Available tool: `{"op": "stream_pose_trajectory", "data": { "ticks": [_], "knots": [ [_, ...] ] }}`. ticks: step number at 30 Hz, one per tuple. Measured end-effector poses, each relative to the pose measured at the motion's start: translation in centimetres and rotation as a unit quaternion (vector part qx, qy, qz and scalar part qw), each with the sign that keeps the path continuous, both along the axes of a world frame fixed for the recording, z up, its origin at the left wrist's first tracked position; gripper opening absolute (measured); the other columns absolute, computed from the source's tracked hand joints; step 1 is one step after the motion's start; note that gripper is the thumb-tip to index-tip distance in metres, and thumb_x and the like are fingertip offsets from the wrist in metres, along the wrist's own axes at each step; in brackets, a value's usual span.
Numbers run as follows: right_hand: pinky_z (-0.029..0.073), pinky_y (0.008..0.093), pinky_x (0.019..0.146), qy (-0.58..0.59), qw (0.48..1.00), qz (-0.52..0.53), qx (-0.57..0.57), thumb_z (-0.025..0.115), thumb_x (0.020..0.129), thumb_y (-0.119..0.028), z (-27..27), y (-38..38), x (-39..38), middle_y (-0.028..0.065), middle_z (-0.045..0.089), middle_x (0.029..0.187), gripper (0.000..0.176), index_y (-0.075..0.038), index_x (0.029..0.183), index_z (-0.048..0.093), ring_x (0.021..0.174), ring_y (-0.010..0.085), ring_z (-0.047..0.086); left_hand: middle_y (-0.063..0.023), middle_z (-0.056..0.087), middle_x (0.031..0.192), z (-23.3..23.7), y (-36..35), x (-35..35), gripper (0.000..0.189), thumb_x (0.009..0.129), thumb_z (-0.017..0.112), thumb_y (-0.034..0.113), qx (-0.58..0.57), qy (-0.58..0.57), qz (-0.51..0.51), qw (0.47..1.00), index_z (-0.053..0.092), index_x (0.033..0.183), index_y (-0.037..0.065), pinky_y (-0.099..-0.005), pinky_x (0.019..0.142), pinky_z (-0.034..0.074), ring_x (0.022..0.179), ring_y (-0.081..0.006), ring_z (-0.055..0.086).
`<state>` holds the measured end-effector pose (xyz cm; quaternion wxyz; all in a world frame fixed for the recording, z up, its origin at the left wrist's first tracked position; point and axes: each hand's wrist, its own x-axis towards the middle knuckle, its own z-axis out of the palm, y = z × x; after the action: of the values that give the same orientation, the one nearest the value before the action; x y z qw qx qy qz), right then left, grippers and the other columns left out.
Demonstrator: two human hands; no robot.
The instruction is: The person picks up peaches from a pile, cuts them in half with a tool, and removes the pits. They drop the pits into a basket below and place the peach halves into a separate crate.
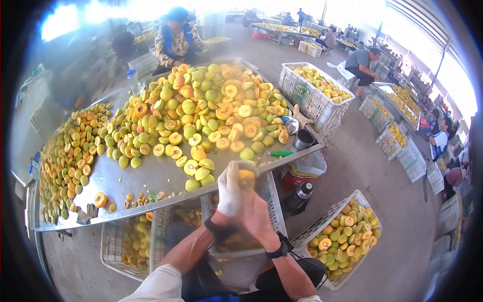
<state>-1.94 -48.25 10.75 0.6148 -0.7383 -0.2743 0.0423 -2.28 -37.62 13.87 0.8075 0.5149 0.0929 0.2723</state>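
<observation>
Close together at the table's front edge are both my hands. My left hand (230, 194), in a white glove, has its fingers wrapped round an orange-yellow fruit (246, 175). Bare and blurred by motion, my right hand (255, 214) is just below and beside it; its fingers are smeared, so what they hold cannot be made out. Behind them a large heap of halved and whole yellow-green fruit (201, 100) covers much of the metal table (146, 176). A green-handled tool (282, 153) lies right of the heap, near a metal cup (304, 139).
White crates (160, 226) stand below the table edge, and a full fruit crate (297, 241) is at the right. A dark thermos (300, 197) stands beside a bag (314, 166). Another person (177, 40) works across the table. A stacked crate (307, 103) adjoins its right corner.
</observation>
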Motion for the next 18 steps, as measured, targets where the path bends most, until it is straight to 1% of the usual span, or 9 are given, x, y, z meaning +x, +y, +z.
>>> {"op": "stream_pose_trajectory", "data": {
  "ticks": [4, 6, 8, 11, 13, 14, 15, 17, 18],
  "knots": [
    [0.049, 0.0353, 0.06, -0.065, 0.997, 0.045, -0.02, 0.053, 0.11, -0.031, -0.4, -0.5, 0.2, 0.0114, 0.061, 0.071, 0.038, 0.005, 0.105, 0.063, 0.064, 0.0175, 0.061, -0.0064, 0.07, 0.091, 0.0, 0.3, -0.3, 0.05, 0.113, 0.04, 0.039, 0.029, -0.013, -0.009, 0.999, 0.07, 0.101, 0.001, -0.0279, 0.075, 0.051, 0.08, -0.0121, 0.062],
    [0.052, 0.042, 0.066, -0.062, 0.994, 0.087, -0.033, 0.057, 0.102, -0.018, -1.1, -1.0, 0.5, 0.0199, 0.062, 0.079, 0.022, 0.003, 0.106, 0.062, 0.072, 0.0331, 0.064, -0.0061, 0.071, 0.089, -0.1, 0.6, -0.3, 0.049, 0.113, 0.04, 0.038, 0.058, -0.016, -0.017, 0.998, 0.07, 0.1, 0.001, -0.0288, 0.071, 0.052, 0.078, -0.0128, 0.063],
    [0.052, 0.043, 0.063, -0.013, 0.989, 0.13, -0.064, 0.06, 0.098, -0.012, -1.6, -1.2, 0.8, 0.0215, 0.062, 0.078, 0.015, 0.001, 0.105, 0.062, 0.07, 0.0374, 0.065, -0.006, 0.072, 0.087, -0.1, 1.1, -0.7, 0.047, 0.112, 0.041, 0.036, 0.091, 0.004, -0.023, 0.996, 0.071, 0.099, 0.001, -0.03, 0.069, 0.053, 0.075, -0.0138, 0.065],
    [0.043, 0.0339, 0.045, 0.228, 0.959, 0.165, -0.039, 0.059, 0.1, -0.02, -1.6, -1.6, 1.0, 0.0091, 0.058, 0.063, 0.017, -0.004, 0.096, 0.062, 0.05, 0.0232, 0.057, -0.0068, 0.073, 0.086, -0.4, 1.6, -0.9, 0.044, 0.11, 0.042, 0.034, 0.306, 0.005, 0.075, 0.949, 0.07, 0.097, 0.002, -0.0312, 0.067, 0.054, 0.074, -0.0149, 0.067],
    [0.034, 0.0277, 0.038, 0.457, 0.862, 0.2, 0.092, 0.055, 0.104, -0.031, -0.7, -2.2, 0.8, -0.0016, 0.05, 0.059, 0.028, -0.008, 0.089, 0.059, 0.043, 0.0115, 0.047, -0.0067, 0.073, 0.084, 0.1, 0.8, -0.6, 0.046, 0.109, 0.042, 0.036, 0.466, -0.01, 0.145, 0.873, 0.069, 0.095, 0.003, -0.0313, 0.065, 0.053, 0.073, -0.0155, 0.067],
    [0.031, 0.0271, 0.036, 0.466, 0.854, 0.215, 0.089, 0.052, 0.106, -0.036, 0.2, -2.4, 0.7, -0.0033, 0.047, 0.059, 0.034, -0.009, 0.086, 0.056, 0.043, 0.0089, 0.043, -0.0067, 0.072, 0.084, 0.4, 0.2, -0.6, 0.046, 0.109, 0.042, 0.037, 0.492, -0.017, 0.167, 0.854, 0.069, 0.094, 0.003, -0.0314, 0.064, 0.052, 0.072, -0.0157, 0.066],
    [0.029, 0.0264, 0.035, 0.474, 0.846, 0.23, 0.085, 0.049, 0.108, -0.041, 1.1, -2.6, 0.6, -0.005, 0.044, 0.06, 0.04, -0.01, 0.083, 0.054, 0.043, 0.0064, 0.04, -0.0067, 0.072, 0.083, 0.6, -0.4, -0.6, 0.047, 0.109, 0.041, 0.038, 0.468, -0.022, 0.159, 0.869, 0.069, 0.093, 0.003, -0.0315, 0.064, 0.052, 0.072, -0.016, 0.066],
    [0.028, 0.0266, 0.034, 0.38, 0.9, 0.215, 0.019, 0.046, 0.109, -0.048, 1.9, -2.7, -0.1, -0.0047, 0.042, 0.06, 0.048, -0.009, 0.08, 0.049, 0.042, 0.0057, 0.036, -0.0075, 0.07, 0.082, 0.3, -1.1, -0.7, 0.051, 0.109, 0.041, 0.041, 0.284, -0.028, 0.074, 0.956, 0.067, 0.089, 0.003, -0.0291, 0.062, 0.049, 0.069, -0.0157, 0.063],
    [0.027, 0.0262, 0.034, 0.341, 0.914, 0.217, 0.02, 0.045, 0.109, -0.05, 1.5, -2.7, 0.0, -0.0049, 0.04, 0.059, 0.051, -0.009, 0.079, 0.047, 0.042, 0.0056, 0.035, -0.0087, 0.07, 0.08, 0.3, -1.1, -0.5, 0.053, 0.11, 0.04, 0.042, 0.247, -0.029, 0.047, 0.967, 0.067, 0.088, 0.002, -0.0283, 0.061, 0.048, 0.068, -0.0156, 0.062]
  ]
}}
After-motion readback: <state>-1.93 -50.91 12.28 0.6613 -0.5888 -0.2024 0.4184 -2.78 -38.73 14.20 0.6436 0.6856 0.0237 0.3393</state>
